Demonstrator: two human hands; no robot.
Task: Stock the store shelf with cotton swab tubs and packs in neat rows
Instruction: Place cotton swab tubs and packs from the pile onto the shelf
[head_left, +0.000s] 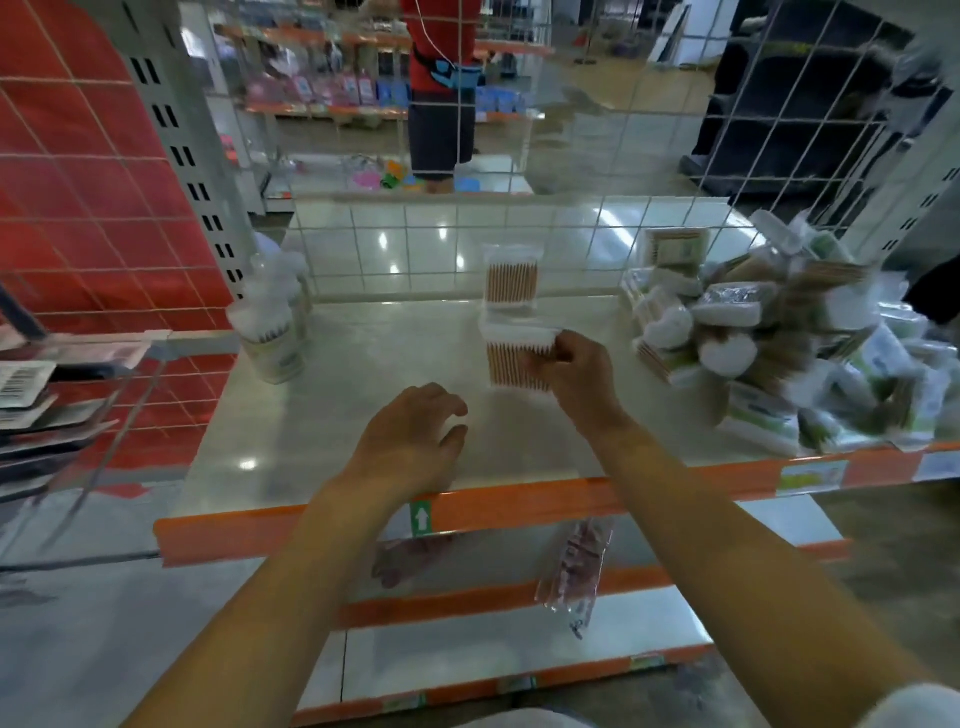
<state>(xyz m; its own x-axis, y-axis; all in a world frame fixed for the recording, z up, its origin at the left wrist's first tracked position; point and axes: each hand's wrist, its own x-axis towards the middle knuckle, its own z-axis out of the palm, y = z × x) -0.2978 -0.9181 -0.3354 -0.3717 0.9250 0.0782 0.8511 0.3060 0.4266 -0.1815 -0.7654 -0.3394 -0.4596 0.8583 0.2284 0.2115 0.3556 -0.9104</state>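
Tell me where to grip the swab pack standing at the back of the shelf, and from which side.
Grip the back pack across its narrow sides near the top, coming from the front and above. It stands upright against the wire grid, so the rear is blocked, and the front pack in the right hand crowds its lower half.

A red panel (78, 208) is seen left behind a white wire grid (519, 104); pale glossy floor tiles (426, 239) are lit by ceiling reflections; stocked orange-edged shelves (332, 88) are glimpsed across the aisle; a dark unit (789, 104) is set right.
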